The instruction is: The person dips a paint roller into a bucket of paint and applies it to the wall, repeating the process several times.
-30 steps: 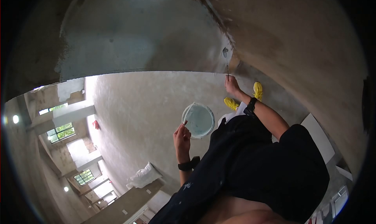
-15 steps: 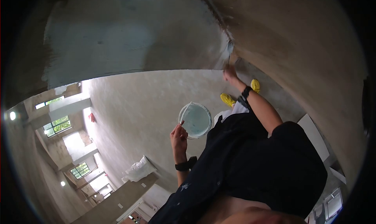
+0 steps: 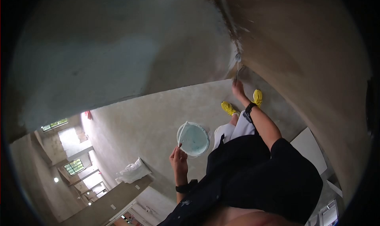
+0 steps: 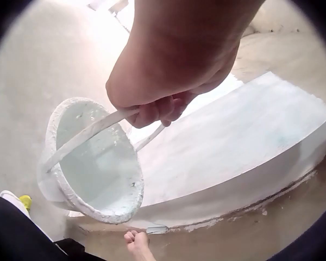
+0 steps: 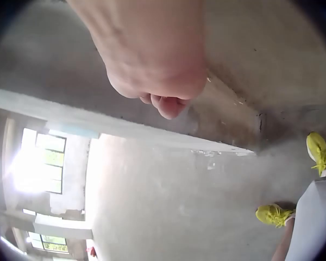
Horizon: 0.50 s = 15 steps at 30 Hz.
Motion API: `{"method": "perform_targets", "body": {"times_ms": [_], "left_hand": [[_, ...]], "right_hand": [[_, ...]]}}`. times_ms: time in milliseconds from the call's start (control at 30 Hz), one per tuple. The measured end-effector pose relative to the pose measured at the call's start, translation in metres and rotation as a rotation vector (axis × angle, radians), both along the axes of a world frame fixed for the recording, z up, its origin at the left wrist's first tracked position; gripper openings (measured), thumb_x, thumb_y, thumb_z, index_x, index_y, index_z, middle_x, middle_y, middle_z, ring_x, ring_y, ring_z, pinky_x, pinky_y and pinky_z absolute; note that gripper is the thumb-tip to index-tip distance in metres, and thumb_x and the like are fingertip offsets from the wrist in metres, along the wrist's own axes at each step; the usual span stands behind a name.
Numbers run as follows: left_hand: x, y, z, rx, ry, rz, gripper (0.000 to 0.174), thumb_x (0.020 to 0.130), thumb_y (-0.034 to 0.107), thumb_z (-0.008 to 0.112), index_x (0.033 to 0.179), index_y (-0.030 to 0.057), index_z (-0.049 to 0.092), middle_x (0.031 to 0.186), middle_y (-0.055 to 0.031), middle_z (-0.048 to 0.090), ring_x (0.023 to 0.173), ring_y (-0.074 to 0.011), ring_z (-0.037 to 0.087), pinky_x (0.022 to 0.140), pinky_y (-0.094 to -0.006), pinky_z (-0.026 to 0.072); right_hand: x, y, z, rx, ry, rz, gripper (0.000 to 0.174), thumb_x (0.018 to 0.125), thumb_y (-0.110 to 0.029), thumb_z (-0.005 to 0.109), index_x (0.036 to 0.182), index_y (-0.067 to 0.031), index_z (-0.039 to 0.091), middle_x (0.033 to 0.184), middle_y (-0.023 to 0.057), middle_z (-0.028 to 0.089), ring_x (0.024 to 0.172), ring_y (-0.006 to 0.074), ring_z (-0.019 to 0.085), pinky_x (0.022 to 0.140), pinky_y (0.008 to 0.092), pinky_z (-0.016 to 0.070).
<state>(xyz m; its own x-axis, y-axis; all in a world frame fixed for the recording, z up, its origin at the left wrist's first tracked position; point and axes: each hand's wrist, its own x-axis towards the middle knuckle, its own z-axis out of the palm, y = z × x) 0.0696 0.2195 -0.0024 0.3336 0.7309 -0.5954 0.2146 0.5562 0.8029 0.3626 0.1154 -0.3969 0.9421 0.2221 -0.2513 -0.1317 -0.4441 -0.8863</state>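
Note:
My left hand (image 3: 179,159) grips the white bail handle (image 4: 79,140) of a bucket (image 4: 53,187). The bucket hangs tilted and holds a pale bluish liquid, and its rim is crusted white. Farther off, my right hand (image 3: 238,91) grips a tool with a thin handle and a small flat, pale blue head (image 4: 157,230). That head lies at the seam (image 3: 234,40) where a coated, wet-looking grey face (image 3: 114,60) meets a brown wall (image 3: 308,48). In the right wrist view the fingers are curled and the tool is hidden behind the hand.
Yellow shoes (image 3: 257,97) stand on the concrete floor (image 3: 150,115) below the right arm. A white sack (image 3: 133,171) lies to the left. A pale board (image 3: 308,149) leans by the wall at right. Windows (image 3: 74,166) open the far side of the room.
The tool's head has moved off the coated face onto the seam with the brown wall. The head view has tilted. My left hand still holds the bucket by its handle.

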Motion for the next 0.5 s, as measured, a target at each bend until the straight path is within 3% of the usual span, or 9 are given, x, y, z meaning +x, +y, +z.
{"method": "perform_targets", "body": {"times_ms": [33,100,167,267,333,500], "left_hand": [[-0.001,0.001,-0.005,-0.004,-0.002,0.0,0.026,0.094,0.012,0.052,0.11,-0.0072,0.057,0.06,0.0079,0.031,0.051,-0.0024,0.026,0.047,-0.02,0.0218],[-0.007,0.002,-0.012,0.045,0.049,0.025,0.025,0.094,0.013,0.052,0.109,-0.0071,0.057,0.06,0.0078,0.031,0.05,-0.0026,0.025,0.047,-0.0203,0.0214],[-0.009,0.006,-0.02,0.064,0.07,0.031,0.025,0.094,0.012,0.052,0.109,-0.0069,0.057,0.059,0.0078,0.031,0.05,-0.0026,0.025,0.046,-0.0204,0.0214],[-0.021,0.019,-0.039,0.088,0.106,0.008,0.025,0.094,0.012,0.052,0.108,-0.0063,0.058,0.058,0.0075,0.032,0.05,-0.0027,0.025,0.046,-0.0206,0.0214],[-0.021,0.04,-0.061,0.105,0.113,-0.031,0.024,0.094,0.013,0.052,0.108,-0.0059,0.058,0.058,0.0072,0.033,0.049,-0.0029,0.026,0.046,-0.0207,0.0214],[-0.053,0.055,-0.071,0.037,0.149,-0.035,0.023,0.095,0.013,0.051,0.107,-0.0053,0.058,0.059,0.0056,0.035,0.049,-0.0037,0.028,0.046,-0.0211,0.0225]], "right_hand": [[-0.013,-0.004,0.005,-0.051,-0.091,0.014,0.038,0.096,-0.026,0.038,0.074,0.0028,0.053,0.08,0.0271,0.059,0.081,0.0463,0.055,0.066,0.0512,0.0416],[-0.04,-0.019,0.013,0.012,-0.025,0.133,0.037,0.097,-0.025,0.037,0.082,0.0041,0.055,0.083,0.0295,0.058,0.084,0.0476,0.055,0.07,0.0512,0.0438],[-0.042,-0.022,0.003,0.016,-0.087,0.097,0.036,0.097,-0.024,0.038,0.081,0.0035,0.054,0.083,0.0292,0.058,0.084,0.0476,0.055,0.071,0.0514,0.0436],[-0.012,-0.024,-0.024,-0.014,-0.187,0.051,0.037,0.096,-0.025,0.038,0.075,0.0027,0.052,0.076,0.0264,0.058,0.076,0.0461,0.054,0.064,0.0503,0.0416],[0.007,-0.017,-0.03,0.019,-0.066,-0.077,0.038,0.096,-0.025,0.037,0.074,0.0016,0.052,0.069,0.0237,0.057,0.07,0.0439,0.054,0.062,0.049,0.0415],[-0.042,-0.015,-0.028,0.032,-0.17,-0.07,0.039,0.096,-0.026,0.038,0.072,0.0008,0.051,0.063,0.0205,0.054,0.063,0.0402,0.054,0.058,0.0481,0.0414]]}}
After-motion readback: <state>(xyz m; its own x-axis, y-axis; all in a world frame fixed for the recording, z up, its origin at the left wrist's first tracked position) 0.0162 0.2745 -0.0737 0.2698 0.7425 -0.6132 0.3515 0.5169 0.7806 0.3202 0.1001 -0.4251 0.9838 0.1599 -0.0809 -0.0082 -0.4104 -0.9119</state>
